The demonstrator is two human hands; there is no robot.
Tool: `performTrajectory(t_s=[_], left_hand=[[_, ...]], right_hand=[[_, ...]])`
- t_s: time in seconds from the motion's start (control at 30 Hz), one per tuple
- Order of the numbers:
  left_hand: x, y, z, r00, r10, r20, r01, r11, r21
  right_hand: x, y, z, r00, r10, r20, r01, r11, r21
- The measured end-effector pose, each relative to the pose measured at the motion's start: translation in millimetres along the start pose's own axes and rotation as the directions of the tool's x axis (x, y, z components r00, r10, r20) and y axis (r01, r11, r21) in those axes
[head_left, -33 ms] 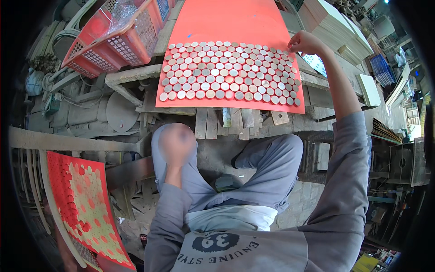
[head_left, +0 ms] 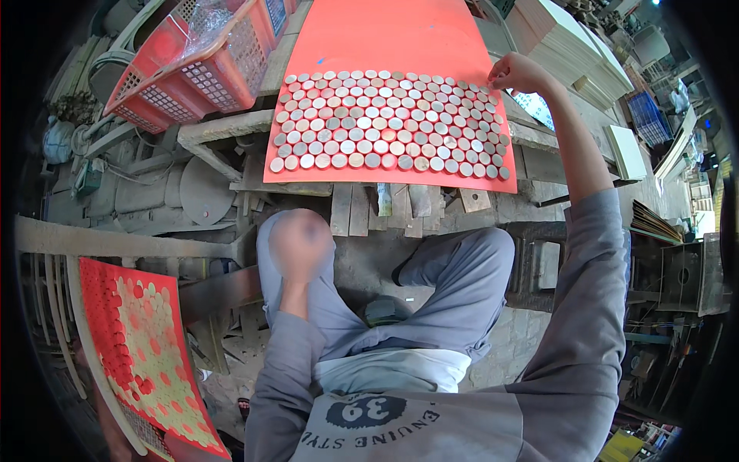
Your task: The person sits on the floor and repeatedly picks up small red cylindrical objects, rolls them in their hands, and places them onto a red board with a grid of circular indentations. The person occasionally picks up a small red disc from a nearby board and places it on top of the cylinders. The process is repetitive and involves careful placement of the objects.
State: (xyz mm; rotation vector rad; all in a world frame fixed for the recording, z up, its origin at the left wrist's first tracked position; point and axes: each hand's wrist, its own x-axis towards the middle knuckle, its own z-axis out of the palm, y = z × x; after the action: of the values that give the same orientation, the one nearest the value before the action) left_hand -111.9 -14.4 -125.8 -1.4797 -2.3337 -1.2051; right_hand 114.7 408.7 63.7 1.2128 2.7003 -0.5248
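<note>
The red board [head_left: 392,38] lies flat on a rough timber bench [head_left: 223,127], in a crowded workshop with a grey floor [head_left: 493,339]. To the left of the board sits an orange lattice crate [head_left: 181,71] with crinkled clear plastic [head_left: 206,23] inside; beyond its far right side rises a stack of pale panels [head_left: 539,31]. Below and to the left of it, a second red board [head_left: 185,385] leans at a slant, covered with yellowish and red rounds

The board's far part is a smooth plain stretch, marked by a small blue speck, and a narrow red margin runs along its near edge. Between the two, wooden discs [head_left: 379,123] stand in close staggered rows, round and flat-topped, tan to greyish, with slim red gaps showing. Short weathered planks [head_left: 359,209] jut out under the near edge

At the board's right edge, beside the far rows, the right hand [head_left: 525,74] has its fingers curled together; whether they pinch a disc, I cannot tell. Nearer the body than the board, the left hand [head_left: 302,242] is over the left knee, blurred, its grip impossible to tell
</note>
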Motion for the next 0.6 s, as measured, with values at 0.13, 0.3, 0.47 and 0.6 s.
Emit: performTrajectory(t_s=[0.13,0.3,0.47,0.6], left_hand=[[0.8,1.6,0.8,1.0,0.012,-0.007,-0.012,1.0,-0.006],[0.8,2.6,-0.2,1.0,0.017,-0.011,-0.017,1.0,0.004],[0.7,1.8,1.5,1.0,0.012,0.004,-0.012,0.999,0.033],[1.0,0.8,2.3,1.0,0.022,0.011,-0.022,0.999,0.033]], right_hand=[[-1.5,6.3,3.0,0.999,0.013,-0.042,-0.01,0.998,0.058],[1.3,5.5,-0.3,0.998,0.045,-0.047,-0.046,0.999,-0.027],[9.1,16.0,3.4,0.986,-0.037,-0.161,0.04,0.999,0.013],[18.8,15.1,9.8,0.964,-0.106,-0.243,0.091,0.993,-0.075]])
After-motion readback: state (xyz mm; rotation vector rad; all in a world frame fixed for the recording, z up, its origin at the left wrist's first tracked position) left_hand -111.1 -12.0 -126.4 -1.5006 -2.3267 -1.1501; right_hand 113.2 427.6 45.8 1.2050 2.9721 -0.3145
